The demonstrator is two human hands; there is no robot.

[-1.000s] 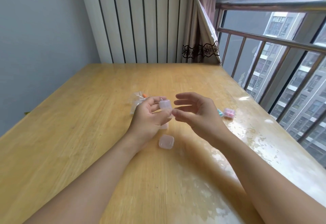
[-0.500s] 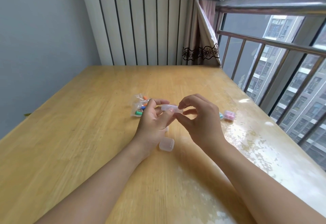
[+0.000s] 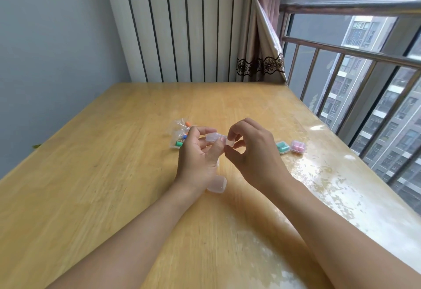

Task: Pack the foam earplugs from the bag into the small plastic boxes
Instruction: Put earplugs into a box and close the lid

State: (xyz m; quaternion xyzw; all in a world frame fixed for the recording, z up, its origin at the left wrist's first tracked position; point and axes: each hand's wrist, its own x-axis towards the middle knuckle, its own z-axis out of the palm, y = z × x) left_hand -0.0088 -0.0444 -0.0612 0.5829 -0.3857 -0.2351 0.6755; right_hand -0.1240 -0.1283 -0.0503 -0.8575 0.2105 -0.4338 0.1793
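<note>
A: Head view, the only one. What have you got in hand?

B: Your left hand (image 3: 197,156) and right hand (image 3: 250,149) meet above the table (image 3: 91,174), both pinching one clear box (image 3: 216,139). Left thumb and fingers clamp its left part; right fingertips (image 3: 230,137) press on its right end. Can't tell if it's latched or coming apart, it's blurred and partly covered.

A: So which step?

B: Looks like you're working the lid of that box, opening it to load, I'd guess. Can't see any plug inside.

A: Where are the earplugs?

B: In the bag (image 3: 180,135), lying on the table just beyond your left hand, w/ orange, blue and green plugs showing through the film. Two filled boxes sit side by side at right: green box (image 3: 283,147), pink box (image 3: 298,146), touching or nearly. Another clear box (image 3: 217,184) rests on the table beside your left wrist, looks empty.

A: Next move?

B: Prob. pry the lid fully open w/ the right hand, keep the base level in the left, then reach to the bag for plugs. The box is small and slick, so hold it firm but don't squeeze hard.

A: Any writing, brands?

B: None readable on bag or boxes. Too small to tell.
</note>
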